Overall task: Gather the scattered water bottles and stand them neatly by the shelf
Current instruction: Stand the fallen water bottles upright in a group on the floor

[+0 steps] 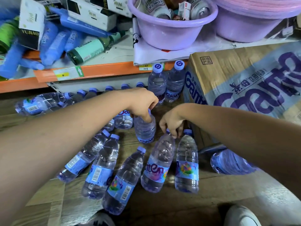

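Several clear water bottles with blue caps and labels lie scattered on the wooden floor, such as one lying bottle [125, 181]. My left hand [143, 105] grips the cap of an upright bottle [144, 129] in the middle. My right hand [172, 123] pinches the cap of a tilted bottle [157, 167] beside another bottle [187, 162]. Two bottles [165, 82] stand upright against the shelf edge [104, 71]. A row of blue caps [109, 88] shows behind my left forearm, under the shelf.
A printed cardboard box [244, 84] leans at the right, with one bottle [231, 162] lying below it. On the shelf sit purple basins [171, 31], boxes and a green bottle [91, 49]. My shoes [241, 216] are at the bottom.
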Motion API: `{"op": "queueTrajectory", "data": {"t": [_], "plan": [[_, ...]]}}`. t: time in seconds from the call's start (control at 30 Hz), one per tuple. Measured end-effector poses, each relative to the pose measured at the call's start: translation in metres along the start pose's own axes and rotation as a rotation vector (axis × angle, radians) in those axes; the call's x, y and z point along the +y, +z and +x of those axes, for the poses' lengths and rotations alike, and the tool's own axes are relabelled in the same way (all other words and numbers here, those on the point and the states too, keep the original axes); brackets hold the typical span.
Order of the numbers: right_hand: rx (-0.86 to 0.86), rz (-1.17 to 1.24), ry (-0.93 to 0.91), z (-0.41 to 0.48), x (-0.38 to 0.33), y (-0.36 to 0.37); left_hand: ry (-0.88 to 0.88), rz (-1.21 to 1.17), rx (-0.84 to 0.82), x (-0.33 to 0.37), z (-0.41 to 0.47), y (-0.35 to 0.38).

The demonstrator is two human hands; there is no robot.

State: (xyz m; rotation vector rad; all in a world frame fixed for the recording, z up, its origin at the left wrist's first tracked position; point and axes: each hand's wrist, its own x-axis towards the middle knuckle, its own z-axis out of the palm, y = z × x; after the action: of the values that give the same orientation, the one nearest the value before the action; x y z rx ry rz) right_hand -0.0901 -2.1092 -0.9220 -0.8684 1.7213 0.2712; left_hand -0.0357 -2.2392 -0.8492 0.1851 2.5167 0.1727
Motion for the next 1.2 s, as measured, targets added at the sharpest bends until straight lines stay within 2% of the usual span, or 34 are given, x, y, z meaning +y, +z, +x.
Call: {"op": "queueTrajectory", "data": {"t": [0.13,0.23,0.33,0.63,0.77,1.03,1.2], "plan": [[0.093,0.338,-0.086,-0.024,0.006,-0.003,0.03,0.074,0.03,0.01,-0.005,0.001],[0.165,0.411,-0.156,-0.051,0.015,-0.011,0.062,0.053,0.133,0.014,-0.006,-0.003],[0.252,0.362,-0.167,-0.074,0.02,-0.022,0.067,-0.01,0.212,0.014,-0.007,-0.009],[0.506,-0.004,-0.084,-0.095,0.018,-0.047,0.012,-0.205,0.349,0.015,0.004,-0.01],[0.581,-0.032,-0.055,-0.095,0.022,-0.05,0.001,-0.24,0.402,0.019,0.014,-0.012],[0.893,-0.056,-0.001,-0.09,0.033,-0.05,-0.04,-0.266,0.482,0.013,0.037,-0.015],[0.936,-0.019,0.046,-0.083,0.032,-0.052,-0.06,-0.224,0.482,0.003,0.044,-0.014]]}}
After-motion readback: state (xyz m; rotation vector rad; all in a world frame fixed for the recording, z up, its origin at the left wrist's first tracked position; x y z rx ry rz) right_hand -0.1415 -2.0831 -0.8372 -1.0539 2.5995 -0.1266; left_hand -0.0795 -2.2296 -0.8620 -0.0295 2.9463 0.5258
